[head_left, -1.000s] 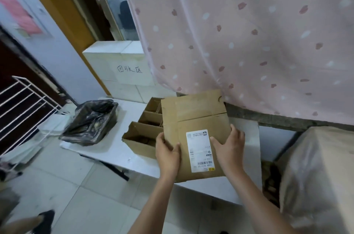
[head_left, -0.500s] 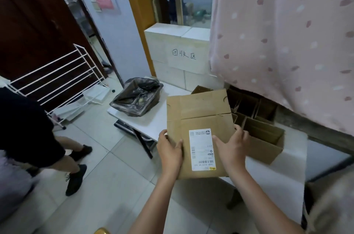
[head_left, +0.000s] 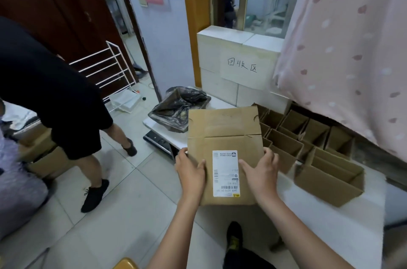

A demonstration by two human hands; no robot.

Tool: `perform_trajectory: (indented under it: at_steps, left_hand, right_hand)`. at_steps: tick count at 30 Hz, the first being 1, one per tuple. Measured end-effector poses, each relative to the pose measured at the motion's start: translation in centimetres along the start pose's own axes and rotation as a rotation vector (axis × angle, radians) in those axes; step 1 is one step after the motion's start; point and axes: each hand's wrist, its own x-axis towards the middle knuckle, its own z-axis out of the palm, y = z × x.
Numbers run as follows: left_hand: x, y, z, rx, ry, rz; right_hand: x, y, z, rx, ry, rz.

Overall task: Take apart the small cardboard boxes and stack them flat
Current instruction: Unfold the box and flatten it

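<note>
A pink spotted curtain point(head_left: 343, 52) hangs at the right, above a white counter point(head_left: 330, 209). To the left a second person in black clothes point(head_left: 50, 97) bends over the tiled floor point(head_left: 123, 202). On the counter stands a group of open brown cardboard boxes point(head_left: 308, 143), set just beside one another, and a crumpled black plastic bag point(head_left: 178, 108) lies on the counter's far left end. In front of these, off the counter, a flattened cardboard box point(head_left: 224, 134) is held upright with its white shipping label point(head_left: 225, 173) facing the camera. The left hand point(head_left: 191, 173) grips its lower left edge, thumb curled onto the front face. The right hand point(head_left: 262, 170) grips the lower right edge likewise, thumb laid across the front beside the label.
</note>
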Motion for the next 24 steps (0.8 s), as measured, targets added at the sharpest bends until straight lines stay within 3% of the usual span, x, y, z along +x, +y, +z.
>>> perform_trajectory:
  at_steps: [12,24]
  left_hand:
    - [13.6,0.0,1.1,-0.003,-0.013,0.002]
    - [33.8,2.1,4.6,0.211,-0.174,0.025]
  right_hand:
    - [9.7,-4.8,8.7,0.01,0.018,-0.016]
    - [23.9,-9.2,20.5,0.019,0.034,0.168]
